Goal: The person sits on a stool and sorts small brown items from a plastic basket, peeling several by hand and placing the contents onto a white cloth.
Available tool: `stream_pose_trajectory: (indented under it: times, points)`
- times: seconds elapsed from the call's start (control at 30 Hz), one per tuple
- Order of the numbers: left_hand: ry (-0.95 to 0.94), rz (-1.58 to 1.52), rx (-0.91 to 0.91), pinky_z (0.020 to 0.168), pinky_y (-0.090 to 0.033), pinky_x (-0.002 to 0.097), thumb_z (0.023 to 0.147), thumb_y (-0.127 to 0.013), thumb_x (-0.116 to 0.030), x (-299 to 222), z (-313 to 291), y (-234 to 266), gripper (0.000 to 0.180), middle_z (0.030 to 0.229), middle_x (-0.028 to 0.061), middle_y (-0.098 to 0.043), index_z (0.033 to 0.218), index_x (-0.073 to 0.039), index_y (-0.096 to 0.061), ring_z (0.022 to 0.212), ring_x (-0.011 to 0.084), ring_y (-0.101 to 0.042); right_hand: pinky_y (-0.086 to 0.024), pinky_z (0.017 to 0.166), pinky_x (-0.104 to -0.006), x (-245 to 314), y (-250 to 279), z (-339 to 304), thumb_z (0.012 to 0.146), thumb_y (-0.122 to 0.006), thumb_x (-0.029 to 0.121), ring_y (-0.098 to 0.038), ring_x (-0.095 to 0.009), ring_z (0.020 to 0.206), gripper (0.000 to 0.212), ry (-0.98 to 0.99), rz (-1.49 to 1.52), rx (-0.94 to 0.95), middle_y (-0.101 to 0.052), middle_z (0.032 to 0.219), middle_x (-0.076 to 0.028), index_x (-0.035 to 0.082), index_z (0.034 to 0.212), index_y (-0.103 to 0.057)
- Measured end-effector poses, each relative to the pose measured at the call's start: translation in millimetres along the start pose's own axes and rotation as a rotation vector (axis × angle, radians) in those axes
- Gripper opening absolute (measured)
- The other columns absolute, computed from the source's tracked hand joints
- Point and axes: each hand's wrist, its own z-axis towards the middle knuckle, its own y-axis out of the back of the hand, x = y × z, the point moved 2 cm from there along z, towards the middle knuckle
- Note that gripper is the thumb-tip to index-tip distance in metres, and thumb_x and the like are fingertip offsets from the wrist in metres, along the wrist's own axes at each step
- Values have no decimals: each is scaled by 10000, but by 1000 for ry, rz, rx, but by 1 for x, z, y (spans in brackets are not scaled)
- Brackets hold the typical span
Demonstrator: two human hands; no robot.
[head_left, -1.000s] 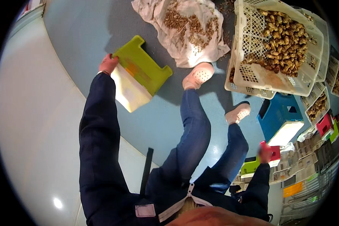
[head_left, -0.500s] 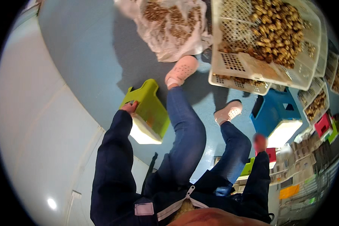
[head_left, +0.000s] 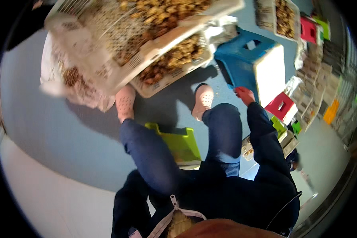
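Note:
My right hand is empty, beside the near edge of a blue plastic stool that lies tipped over with its pale side to the right. Its fingers are partly stretched and a little blurred; whether they touch the stool I cannot tell. My left hand is out of sight, with the left sleeve running down beside my thigh. Between my legs a lime-green plastic stool shows in part, its lower end hidden by my clothes. Just ahead of my feet stands a white perforated crate holding small brown and yellowish lumps.
A second crate with similar lumps sits under the first. A white plastic bag with brown bits lies at the left. At the right are another filled crate, a red stool and stacked pale crates. A pale wall borders the floor.
The view has swung, bringing the crates closer. The green stool, gripped by my left hand before, is now between my legs. My left hand has left view; my right is beside the blue stool.

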Motion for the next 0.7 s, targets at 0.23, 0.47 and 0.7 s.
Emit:
stream_pose_trajectory:
  times: [0.23,0.47,0.7]
  points:
    - [-123,34,-101,936,-450,439,950,-435,-513,18,29,-14,608,1149,228,-642,1322,-40,-525,1129,362,-583,-502,700,-323,0,-8,-4,892,-592,386,-652,-167,756,347,116,26,-116,-688,794,-59,72,970,-718]
    - [-253,56,-283,933,-454,436,958,-442,-483,23,17,43,571,1150,229,-640,1311,-43,-533,1125,356,-584,-552,690,-331,-157,-52,-45,963,-559,280,-665,-174,769,303,85,955,-298,-697,922,-80,29,1109,-647]
    - [-361,-16,-460,930,-457,434,967,-450,-452,22,-22,101,534,1150,230,-638,1300,-45,-542,1122,349,-586,-462,1013,-408,-215,23,4,1016,-426,416,-531,-283,1188,497,182,1922,-508,-565,1270,-171,19,1303,-510]
